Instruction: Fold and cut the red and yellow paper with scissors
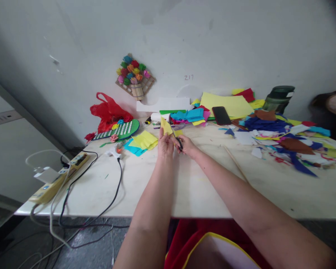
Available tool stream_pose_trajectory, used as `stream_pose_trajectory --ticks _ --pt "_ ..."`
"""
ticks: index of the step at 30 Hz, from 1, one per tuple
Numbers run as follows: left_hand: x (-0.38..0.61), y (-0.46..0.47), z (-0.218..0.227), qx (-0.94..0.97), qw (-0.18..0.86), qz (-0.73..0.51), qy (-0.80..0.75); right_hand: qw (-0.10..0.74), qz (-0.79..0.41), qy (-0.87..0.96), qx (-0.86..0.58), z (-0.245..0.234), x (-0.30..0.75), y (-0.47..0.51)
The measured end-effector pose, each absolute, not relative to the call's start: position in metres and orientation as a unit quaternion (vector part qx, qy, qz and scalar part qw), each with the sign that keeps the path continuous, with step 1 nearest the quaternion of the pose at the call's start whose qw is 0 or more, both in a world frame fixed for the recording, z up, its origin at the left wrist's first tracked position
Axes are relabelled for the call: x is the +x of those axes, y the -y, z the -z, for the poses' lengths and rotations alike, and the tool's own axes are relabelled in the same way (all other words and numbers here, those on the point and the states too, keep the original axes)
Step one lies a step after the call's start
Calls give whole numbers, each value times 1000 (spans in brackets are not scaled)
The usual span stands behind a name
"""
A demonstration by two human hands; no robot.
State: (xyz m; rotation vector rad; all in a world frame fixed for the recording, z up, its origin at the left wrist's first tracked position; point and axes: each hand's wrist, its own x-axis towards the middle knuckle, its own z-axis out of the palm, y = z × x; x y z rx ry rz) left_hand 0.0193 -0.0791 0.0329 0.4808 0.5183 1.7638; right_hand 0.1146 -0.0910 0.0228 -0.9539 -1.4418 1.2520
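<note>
My left hand (165, 144) is closed on a small yellow paper piece (165, 126), holding it upright above the white table (190, 186). My right hand (187, 145) grips black scissors (177, 139) whose blades meet the yellow paper's right edge. Both forearms reach forward from the table's near edge. A stack of yellow and cyan paper squares (141, 142) lies just left of my left hand.
Coloured paper scraps (285, 138) cover the right side. A black phone (221, 115), yellow sheet (226, 104), dark green bottle (278, 98), red plastic bag (109, 110), green craft board (120, 130), wooden stick (236, 163) and power strip with cables (58, 177) lie around. Another person (332, 108) sits far right.
</note>
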Motion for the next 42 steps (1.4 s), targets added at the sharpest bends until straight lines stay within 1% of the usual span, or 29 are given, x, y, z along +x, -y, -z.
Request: stream_pose_trajectory --ticks 10,23,30,42 --pt "20 83 -35 214 593 -751 -196 460 -538 607 -362 -22 121 92" --pt "23 84 -35 220 598 -742 -209 474 -537 595 -366 -28 124 95" --pt "22 84 -32 226 610 -738 -179 482 -534 585 -374 -28 122 94" --pt "22 77 -27 223 604 -743 -182 497 -538 563 -383 -29 119 94"
